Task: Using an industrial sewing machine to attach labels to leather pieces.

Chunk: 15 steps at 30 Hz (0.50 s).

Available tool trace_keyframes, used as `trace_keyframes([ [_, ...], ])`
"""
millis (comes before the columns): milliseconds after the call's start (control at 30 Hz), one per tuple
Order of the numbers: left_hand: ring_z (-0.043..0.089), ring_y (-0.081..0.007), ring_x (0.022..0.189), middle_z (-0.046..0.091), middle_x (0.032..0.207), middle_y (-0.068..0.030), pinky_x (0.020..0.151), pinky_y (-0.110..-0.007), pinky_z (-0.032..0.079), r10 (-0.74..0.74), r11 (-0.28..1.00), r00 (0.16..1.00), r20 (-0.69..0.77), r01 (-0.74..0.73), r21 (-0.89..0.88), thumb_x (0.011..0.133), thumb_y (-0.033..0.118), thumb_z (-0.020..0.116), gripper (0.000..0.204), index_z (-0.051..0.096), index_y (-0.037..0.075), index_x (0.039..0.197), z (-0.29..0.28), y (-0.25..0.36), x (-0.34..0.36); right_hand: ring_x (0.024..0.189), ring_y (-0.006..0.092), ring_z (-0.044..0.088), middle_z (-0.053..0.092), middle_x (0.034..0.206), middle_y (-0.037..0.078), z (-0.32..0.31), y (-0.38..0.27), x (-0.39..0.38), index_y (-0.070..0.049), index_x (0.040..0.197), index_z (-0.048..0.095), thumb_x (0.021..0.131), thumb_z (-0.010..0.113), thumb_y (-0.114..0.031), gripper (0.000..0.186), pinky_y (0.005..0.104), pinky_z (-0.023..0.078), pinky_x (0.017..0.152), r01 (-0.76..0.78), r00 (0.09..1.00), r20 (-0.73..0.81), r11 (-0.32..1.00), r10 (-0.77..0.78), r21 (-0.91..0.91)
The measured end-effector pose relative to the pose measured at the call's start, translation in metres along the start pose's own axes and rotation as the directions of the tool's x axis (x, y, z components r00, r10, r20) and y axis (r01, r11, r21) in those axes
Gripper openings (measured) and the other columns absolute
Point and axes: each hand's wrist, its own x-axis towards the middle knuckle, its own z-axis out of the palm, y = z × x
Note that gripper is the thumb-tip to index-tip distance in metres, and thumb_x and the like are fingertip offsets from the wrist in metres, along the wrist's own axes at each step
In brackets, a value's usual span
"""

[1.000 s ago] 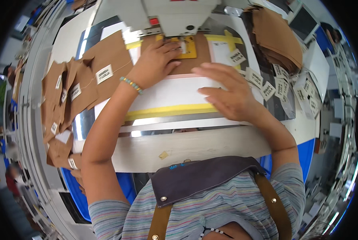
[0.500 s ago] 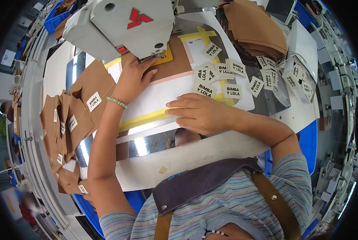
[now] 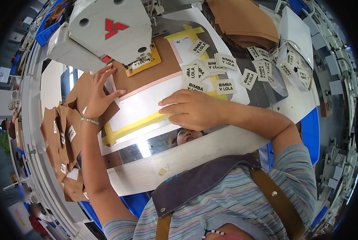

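Observation:
A white sewing machine head (image 3: 111, 36) stands over a flat brown piece (image 3: 167, 60) lying on a white sheet (image 3: 147, 100). A yellow frame (image 3: 156, 57) rests on the brown piece, with a white printed label (image 3: 142, 63) inside its opening. My left hand (image 3: 101, 92), fingers spread and thumb apart, is at the left side of the brown piece, next to the machine head; I see nothing held in it. With fingers stretched out, my right hand (image 3: 195, 109) hovers or lies by the yellow tape (image 3: 141, 123) along the sheet's near side, holding nothing visible.
Loose printed labels (image 3: 226, 87) lie scattered to the right, some overlapping. A white box (image 3: 295, 30) and more labels stand beyond them. Brown pieces are stacked (image 3: 243, 22) at the back right. At the left hangs a heap of labelled brown pieces (image 3: 73, 116).
My left hand has drawn left from below the machine head to the brown piece's left side, uncovering the yellow frame and label. My right hand has hardly moved. The whole view has shifted slightly.

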Motion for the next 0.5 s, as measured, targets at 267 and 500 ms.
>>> trace_keyframes([
  [267,0.05,-0.0344,0.144,0.059,0.153,-0.0123,0.121,-0.047,0.043,-0.051,0.998,0.999,-0.02,0.051,0.022,0.077,0.029,0.096,0.072,0.071,0.007,0.14,0.003,0.002,0.003,0.123,0.0282,0.067,0.077,0.124,0.01,-0.061,0.025,0.006,-0.007,0.097,0.08,0.099,0.07,-0.019,0.015,0.0442,0.053,0.104,-0.16,0.987,-0.004,0.962,0.164,-0.223],
  [500,0.053,-0.0356,0.137,0.064,0.146,-0.0108,0.118,-0.049,0.043,0.011,0.997,0.999,-0.048,-0.007,0.083,0.08,0.029,0.094,0.062,0.074,0.008,0.135,0.034,0.038,0.007,0.113,0.0248,0.066,0.075,0.112,0.007,-0.051,0.035,0.011,-0.007,0.103,0.08,0.097,0.075,-0.031,0.025,0.0403,0.053,0.095,-0.196,0.964,0.063,0.848,0.26,-0.492],
])
